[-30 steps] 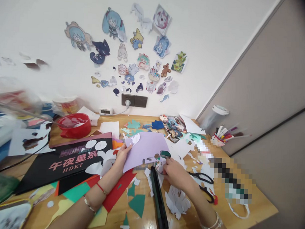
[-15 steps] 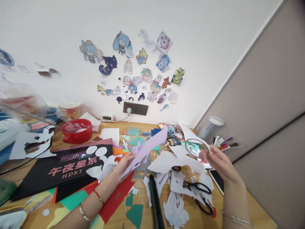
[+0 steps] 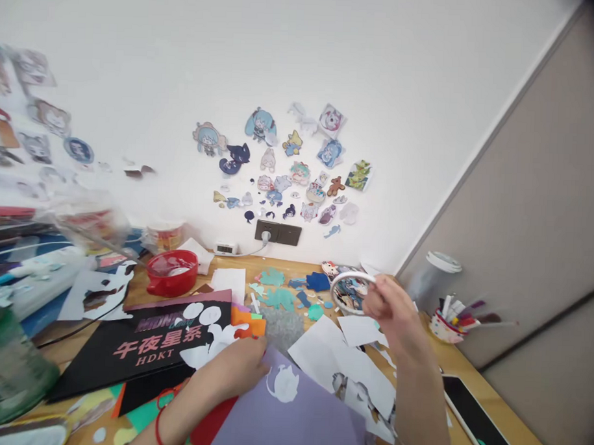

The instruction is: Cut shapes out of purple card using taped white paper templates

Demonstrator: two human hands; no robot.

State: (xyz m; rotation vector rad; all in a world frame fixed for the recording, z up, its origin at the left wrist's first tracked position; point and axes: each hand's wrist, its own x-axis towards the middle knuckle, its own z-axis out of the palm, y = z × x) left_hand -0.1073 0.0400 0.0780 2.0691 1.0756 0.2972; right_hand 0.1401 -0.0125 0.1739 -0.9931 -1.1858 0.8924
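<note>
As the right hand (image 3: 390,308) holds a white tape ring (image 3: 348,277) above the far side of a littered wooden desk (image 3: 300,267), fingers clamped on its rim at about one o'clock from the person, the left hand (image 3: 240,368) lies on the upper corner of a lilac paper sheet (image 3: 300,424) at six o'clock. Whether its bent fingers pinch the edge or only press on it cannot be told. White paper sheets (image 3: 322,347) lie between the two hands, overlapping the lilac sheet's right side. A black lettered box (image 3: 147,337) sits at nine o'clock of the left hand, with a red bowl (image 3: 172,274) beyond it at eleven. Teal cut-outs (image 3: 277,296) lie at twelve, under a wall socket (image 3: 278,233) and cartoon stickers (image 3: 289,177). A pen cup (image 3: 444,325) and a lidded tumbler (image 3: 434,276) stand at three o'clock of the ring, a dark tablet (image 3: 480,417) at five.
</note>
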